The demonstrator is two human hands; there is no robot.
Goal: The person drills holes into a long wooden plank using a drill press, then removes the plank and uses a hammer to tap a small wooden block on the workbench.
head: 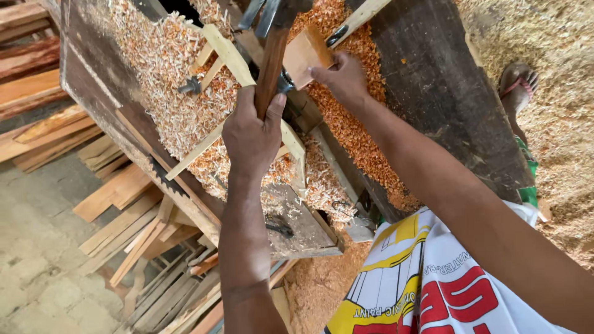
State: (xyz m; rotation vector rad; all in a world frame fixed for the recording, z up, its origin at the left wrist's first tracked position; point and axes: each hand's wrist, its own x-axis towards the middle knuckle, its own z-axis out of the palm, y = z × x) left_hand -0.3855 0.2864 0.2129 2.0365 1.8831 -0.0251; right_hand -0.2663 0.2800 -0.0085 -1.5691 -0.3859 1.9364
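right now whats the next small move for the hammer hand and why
Probably a short, light tap. The left hand grips the wooden hammer handle with its head raised above the small wood block, which the right hand pinches in place on the shaving-covered workbench; those fingers sit close to the strike.

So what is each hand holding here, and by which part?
The left hand has its grip around the lower end of a hammer handle. The right hand pinches a small wooden block by its lower right edge.

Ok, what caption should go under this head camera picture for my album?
Left hand grips a hammer handle while the right hand steadies a small wooden block on a shavings-covered workbench.
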